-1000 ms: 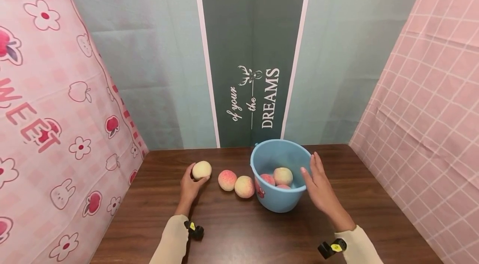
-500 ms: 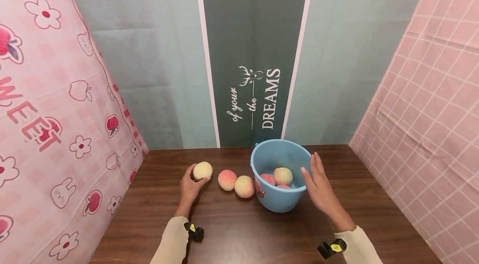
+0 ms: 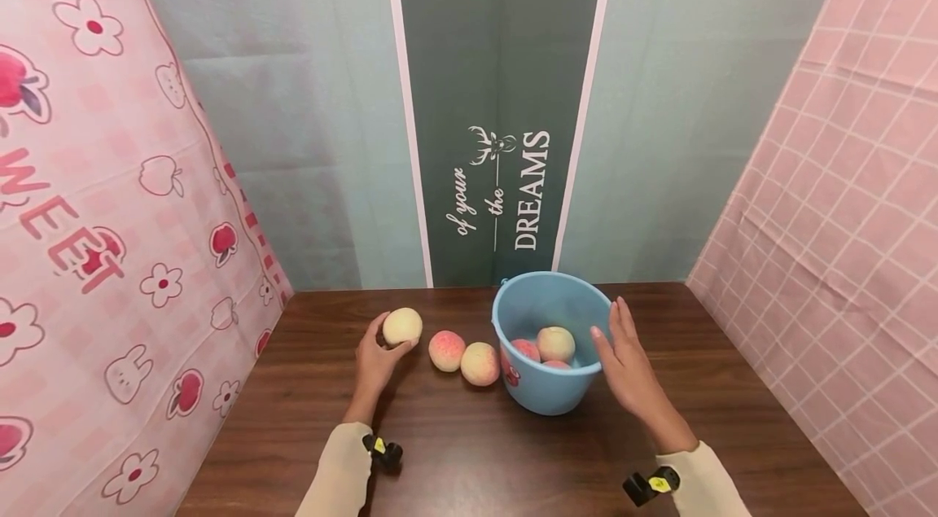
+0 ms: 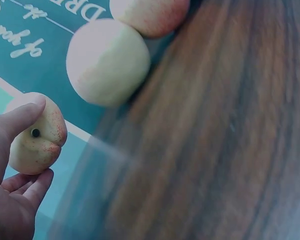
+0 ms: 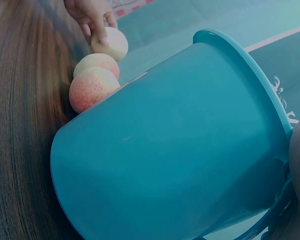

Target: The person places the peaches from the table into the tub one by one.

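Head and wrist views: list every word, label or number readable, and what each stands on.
"of your": dark green panel
"the": dark green panel
"DREAMS": dark green panel
"WEET": pink floral cloth, cut at the picture's edge
Too small to read: yellow labels on black wrist devices; any lettering in the red print on the blue bucket.

The head view looks forward and down from well above the wooden table [image 3: 447, 460], the left hand [image 3: 377, 358] at seven o'clock, the right hand [image 3: 628, 370] at four. The left-wrist view, low and tilted, faces the backdrop [image 4: 47, 70], a held peach [image 4: 39, 142] close at nine. The right-wrist view meets the bucket [image 5: 165, 145] very near and shares that peach, farther off at eleven.
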### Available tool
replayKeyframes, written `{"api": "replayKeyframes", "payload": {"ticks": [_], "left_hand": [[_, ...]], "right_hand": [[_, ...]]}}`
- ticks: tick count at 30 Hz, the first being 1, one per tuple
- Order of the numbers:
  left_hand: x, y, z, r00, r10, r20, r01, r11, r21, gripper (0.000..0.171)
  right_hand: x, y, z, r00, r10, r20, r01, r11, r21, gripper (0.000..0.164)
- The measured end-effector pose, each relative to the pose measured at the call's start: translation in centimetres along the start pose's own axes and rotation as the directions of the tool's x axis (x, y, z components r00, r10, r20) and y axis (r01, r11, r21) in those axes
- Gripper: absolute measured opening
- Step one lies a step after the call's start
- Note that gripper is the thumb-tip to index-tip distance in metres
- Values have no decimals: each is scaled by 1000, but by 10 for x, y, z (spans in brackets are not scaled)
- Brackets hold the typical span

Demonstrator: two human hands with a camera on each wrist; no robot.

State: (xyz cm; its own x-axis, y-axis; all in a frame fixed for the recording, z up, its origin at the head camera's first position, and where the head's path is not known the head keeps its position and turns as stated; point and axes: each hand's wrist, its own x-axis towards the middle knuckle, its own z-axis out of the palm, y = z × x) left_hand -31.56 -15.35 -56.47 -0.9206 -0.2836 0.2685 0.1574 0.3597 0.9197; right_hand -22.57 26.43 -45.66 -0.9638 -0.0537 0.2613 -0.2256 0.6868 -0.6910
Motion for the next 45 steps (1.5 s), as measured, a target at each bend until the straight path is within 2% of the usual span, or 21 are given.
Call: {"api": "replayKeyframes", "payload": {"ticks": [6,16,23,32,38,45], "left_hand": [[-2,14,1,1000,20,8,-19,997,-71,80],[-5,42,-1,994,101,32,-95,984,-151,80],[-10,60,0,992,122,36,-114,978,-176,79],[-13,85,1,980,191,53,-174,957,-233,77],[-16,97,2,979,189,80,-164,955,-246,77],[-18,101,7,978,188,95,-163,961,-223,77]], "right_hand": [[-1,1,2,1000,-1,0,1,1000,4,75],[-1,7,5,1000,-17,-17,18,999,28,76],[-2,10,5,1000,-5,-15,5,1000,20,76],[0,9,4,1000,-1,-8,2,1000,16,76],[2,10,4,1000,-3,-7,3,1000,10,76],[3,9,3,1000,-6,-5,6,1000,11,76]]}}
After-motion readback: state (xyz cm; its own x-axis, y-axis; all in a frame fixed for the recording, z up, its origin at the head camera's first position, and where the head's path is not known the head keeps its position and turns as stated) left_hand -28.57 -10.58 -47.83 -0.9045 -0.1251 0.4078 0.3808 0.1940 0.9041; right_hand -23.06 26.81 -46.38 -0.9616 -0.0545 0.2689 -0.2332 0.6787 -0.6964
